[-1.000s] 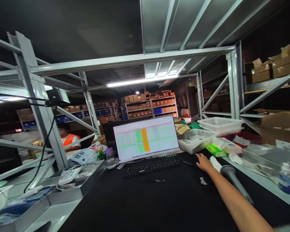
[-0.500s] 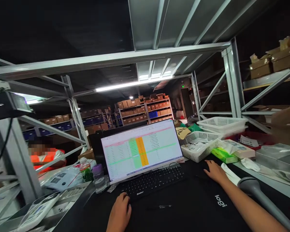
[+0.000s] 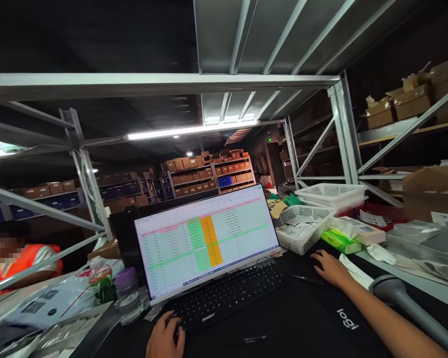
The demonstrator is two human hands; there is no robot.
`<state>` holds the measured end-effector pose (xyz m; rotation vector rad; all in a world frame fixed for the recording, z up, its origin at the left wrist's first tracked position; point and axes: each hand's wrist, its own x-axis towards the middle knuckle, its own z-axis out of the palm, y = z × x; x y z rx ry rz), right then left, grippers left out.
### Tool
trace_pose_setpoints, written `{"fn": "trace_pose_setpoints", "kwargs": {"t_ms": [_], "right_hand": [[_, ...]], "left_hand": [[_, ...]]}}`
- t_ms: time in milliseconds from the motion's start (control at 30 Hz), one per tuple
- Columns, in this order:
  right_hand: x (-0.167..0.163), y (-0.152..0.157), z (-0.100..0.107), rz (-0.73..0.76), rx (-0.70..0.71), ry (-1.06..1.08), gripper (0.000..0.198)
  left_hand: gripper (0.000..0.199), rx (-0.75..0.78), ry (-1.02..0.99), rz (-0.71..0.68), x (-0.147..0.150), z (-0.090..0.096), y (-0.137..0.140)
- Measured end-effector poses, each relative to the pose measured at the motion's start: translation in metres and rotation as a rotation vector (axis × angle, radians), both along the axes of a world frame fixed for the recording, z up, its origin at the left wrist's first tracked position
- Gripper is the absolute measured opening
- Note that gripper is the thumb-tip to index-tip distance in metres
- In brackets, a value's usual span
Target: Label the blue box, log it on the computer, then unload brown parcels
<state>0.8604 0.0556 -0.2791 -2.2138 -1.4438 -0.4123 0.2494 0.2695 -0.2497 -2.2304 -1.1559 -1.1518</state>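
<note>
My left hand (image 3: pixel 166 335) rests at the lower left corner of a black keyboard (image 3: pixel 227 293), fingers apart and slightly curled over the keys. Behind the keyboard a monitor (image 3: pixel 209 238) shows a spreadsheet with green and orange columns. To the right, my right hand (image 3: pixel 331 268) lies on the black desk mat (image 3: pixel 294 318) with its fingers spread. Whether anything sits under that palm I cannot make out. Beside my right forearm is a grey handheld scanner (image 3: pixel 390 288). A pen (image 3: pixel 256 339) seems to lie on the mat between my arms.
White plastic baskets (image 3: pixel 302 241) stand right of the monitor, near a green tissue pack (image 3: pixel 339 242) and a clear bin (image 3: pixel 425 243). At left are a purple-lidded bottle (image 3: pixel 127 293) and bagged parcels (image 3: pixel 48 303). A person in an orange vest (image 3: pixel 26 263) sits beyond the metal rack (image 3: pixel 85 184).
The view has shifted, so the monitor, keyboard and left hand appear farther left and the person is closer to the left edge. Both hands keep their places at the keyboard and on the mat.
</note>
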Motion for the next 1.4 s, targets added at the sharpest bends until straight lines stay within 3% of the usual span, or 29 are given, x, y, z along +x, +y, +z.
{"fn": "trace_pose_setpoints", "kwargs": {"t_ms": [200, 333, 667, 867, 1167, 1400], "right_hand": [[0.027, 0.007, -0.024, 0.084, 0.096, -0.028, 0.051], [0.033, 0.008, -0.027, 0.166, 0.134, -0.005, 0.057], [0.009, -0.005, 0.0, 0.225, 0.122, 0.083, 0.056], [0.014, -0.011, -0.002, 0.259, 0.064, 0.12, 0.06], [0.022, -0.004, -0.012, 0.191, 0.055, 0.133, 0.056], [-0.005, -0.016, 0.014, 0.014, 0.026, 0.044, 0.052]], "left_hand": [[0.028, -0.016, 0.1, 0.057, 0.005, 0.033, -0.045], [0.026, -0.025, 0.223, 0.042, 0.01, 0.04, -0.061], [0.026, -0.172, 0.265, 0.044, 0.021, 0.042, -0.072], [0.03, -0.292, 0.257, 0.075, 0.02, 0.041, -0.071], [0.032, -0.384, 0.274, 0.06, 0.017, 0.034, -0.067], [0.041, -0.424, 0.297, 0.012, 0.012, 0.024, -0.053]]}}
